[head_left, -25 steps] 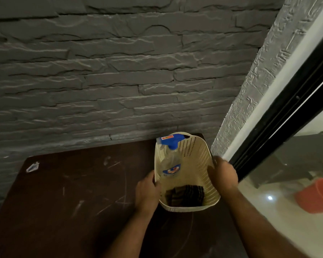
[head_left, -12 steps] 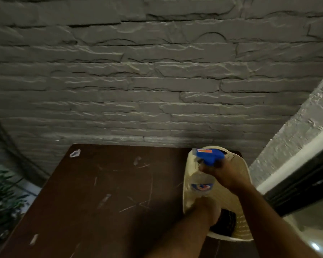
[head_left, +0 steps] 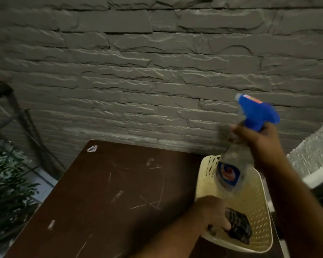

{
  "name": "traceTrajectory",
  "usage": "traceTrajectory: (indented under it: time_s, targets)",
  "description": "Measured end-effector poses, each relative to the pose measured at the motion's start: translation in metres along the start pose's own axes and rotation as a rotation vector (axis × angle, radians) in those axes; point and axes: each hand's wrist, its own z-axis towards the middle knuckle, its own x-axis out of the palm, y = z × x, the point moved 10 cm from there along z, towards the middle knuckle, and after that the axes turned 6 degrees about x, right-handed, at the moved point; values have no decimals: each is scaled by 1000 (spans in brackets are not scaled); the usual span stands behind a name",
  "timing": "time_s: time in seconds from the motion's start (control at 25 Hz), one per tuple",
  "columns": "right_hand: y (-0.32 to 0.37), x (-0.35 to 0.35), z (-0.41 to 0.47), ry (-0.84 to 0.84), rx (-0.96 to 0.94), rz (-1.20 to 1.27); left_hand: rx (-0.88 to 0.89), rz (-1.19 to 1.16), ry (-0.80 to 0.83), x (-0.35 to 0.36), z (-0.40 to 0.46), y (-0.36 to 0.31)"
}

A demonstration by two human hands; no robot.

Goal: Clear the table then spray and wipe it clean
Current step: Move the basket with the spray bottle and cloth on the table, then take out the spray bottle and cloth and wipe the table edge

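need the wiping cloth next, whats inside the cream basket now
A dark striped cloth lies in the perforated cream basket. The left hand reaches in at it, hiding part of the cloth and the basket floor.

The right hand [head_left: 257, 140] has lifted the spray bottle [head_left: 233, 170] up out of the basket [head_left: 259, 211].

A dim, low-light scene with grainy, soft detail throughout. Raking light picks out pale ridges on the grey stone wall [head_left: 157, 71], while the dark brown table [head_left: 110, 192] shows only faint sheen on its scratches. Motion blur smears the spray bottle [head_left: 237, 161] and the right hand [head_left: 257, 138] at 3 o'clock, and wide-angle distortion bends lines toward the edges.
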Motion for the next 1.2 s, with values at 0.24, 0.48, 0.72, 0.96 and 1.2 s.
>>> traceTrajectory:
  time_s: [0.24, 0.48, 0.72, 0.96, 1.2]
  targets:
    - [48, 97, 19, 262, 20, 99, 7, -597, -372, -66, -143, 90]
    - [-8, 272, 10, 370, 215, 5, -357, -952, -736, -45, -293, 284]
    - [-141, 389, -7, 401, 446, -335, -548, -1183, -1138, -17, -383, 419]
    - [-165, 449, 13, 367, 465, -398, -611, -1256, -1276, -21, -412, 480]
    - [-182, 439, 13, 308, 554, -414, -616, -1298, -1288, -19, -420, 507]
